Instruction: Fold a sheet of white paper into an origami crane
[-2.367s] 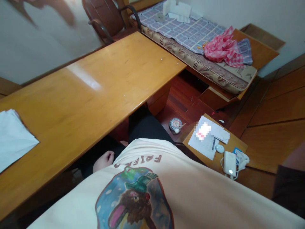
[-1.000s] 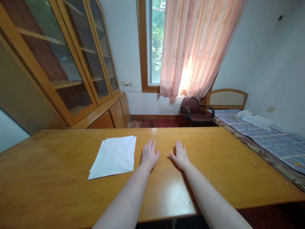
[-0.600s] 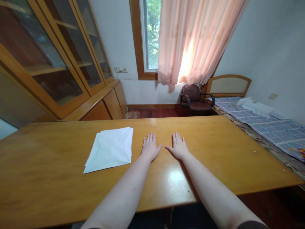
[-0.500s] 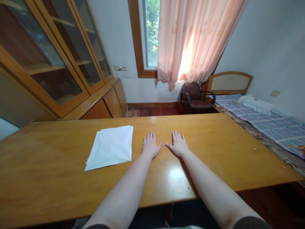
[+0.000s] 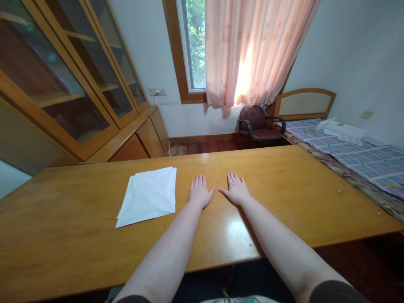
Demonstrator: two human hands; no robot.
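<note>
My left hand [image 5: 200, 194] lies palm down on the wooden table [image 5: 284, 189], fingers stretched forward and thumb out to the right. Across a small gap, my right hand [image 5: 235, 190] rests flat in the same way, its thumb pointing left. Neither hand holds anything. To the left of my left hand, and apart from it, is a small stack of white paper sheets [image 5: 148, 195]. The sheets look creased, and their edges do not quite line up.
A glass-fronted cabinet [image 5: 112, 122] stands along the left. Beyond the table are a dark red armchair [image 5: 255, 120] and a pink curtain [image 5: 252, 54] by the window. At the right, a bed [image 5: 344, 145] with a checked cover bears some white items.
The view has tilted slightly. Both hands and the paper sheets stay in place on the table.
</note>
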